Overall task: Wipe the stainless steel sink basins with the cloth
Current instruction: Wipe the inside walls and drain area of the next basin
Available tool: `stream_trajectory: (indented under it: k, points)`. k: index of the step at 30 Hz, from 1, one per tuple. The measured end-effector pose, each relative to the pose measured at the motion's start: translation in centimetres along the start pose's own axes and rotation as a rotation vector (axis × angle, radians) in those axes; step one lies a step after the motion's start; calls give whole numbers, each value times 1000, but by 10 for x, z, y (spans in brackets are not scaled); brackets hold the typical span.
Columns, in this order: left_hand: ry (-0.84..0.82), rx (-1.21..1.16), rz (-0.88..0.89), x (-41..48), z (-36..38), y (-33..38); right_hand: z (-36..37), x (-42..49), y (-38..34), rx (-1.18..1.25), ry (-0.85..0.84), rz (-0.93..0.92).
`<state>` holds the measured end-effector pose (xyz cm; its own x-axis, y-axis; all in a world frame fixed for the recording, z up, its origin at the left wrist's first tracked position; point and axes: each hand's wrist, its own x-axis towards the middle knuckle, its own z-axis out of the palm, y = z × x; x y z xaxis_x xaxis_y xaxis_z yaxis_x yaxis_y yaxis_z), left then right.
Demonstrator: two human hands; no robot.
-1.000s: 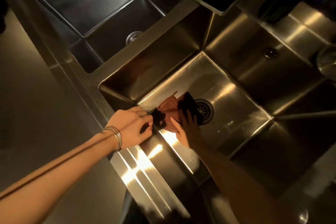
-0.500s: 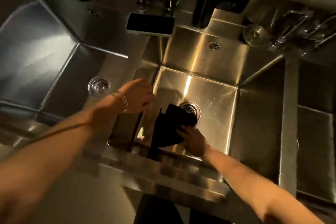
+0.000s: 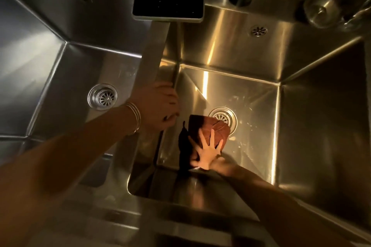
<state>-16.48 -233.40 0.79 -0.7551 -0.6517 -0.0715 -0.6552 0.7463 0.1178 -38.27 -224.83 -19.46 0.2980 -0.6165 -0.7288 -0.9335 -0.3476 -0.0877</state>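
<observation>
R hand (image 3: 206, 152), fingers spread flat, presses cloth (image 3: 212, 129) on R basin (image 3: 253, 94) floor beside drain (image 3: 223, 115). L hand (image 3: 158, 106) fingers curl over divider (image 3: 152, 54). I judge basin 1 of 2 underway; L basin (image 3: 68, 78) prob. not yet wiped.

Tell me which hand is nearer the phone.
Left. The left hand grips the divider that the phone lies on; the right hand presses the cloth down in the right basin, farther away.

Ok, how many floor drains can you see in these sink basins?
2. One drain sits in the left basin floor, uncovered. The other is in the right basin floor, partly covered by the cloth under the right hand.
</observation>
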Motion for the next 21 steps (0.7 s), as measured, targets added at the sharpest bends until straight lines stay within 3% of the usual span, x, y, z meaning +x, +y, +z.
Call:
stream_trajectory:
  k: [3,4,6,8,9,10,11,16,21]
  points:
    - [45,-37,-5,-1,3,-2,12,3,22,-318,392,-286]
    - [58,-52,-10,-1,4,-3,16,8,32,-460,422,-346]
    - [94,-71,-18,-2,6,-3,6,21,37,-544,274,-269]
    - [124,-73,-16,-1,7,-4,-6,39,19,-258,313,-71]
    - [109,-84,-17,-1,7,-5,-13,43,7,-104,258,-89]
    - [90,-98,-18,-2,8,-6,-14,41,-7,-126,114,-142]
    - [80,-110,-19,-2,8,-6,-17,38,-21,-207,84,-212]
    - [61,-91,-9,0,5,-5,0,22,9,-413,146,-649]
    - [24,-87,-32,0,5,-5,40,-22,128,-627,324,-692]
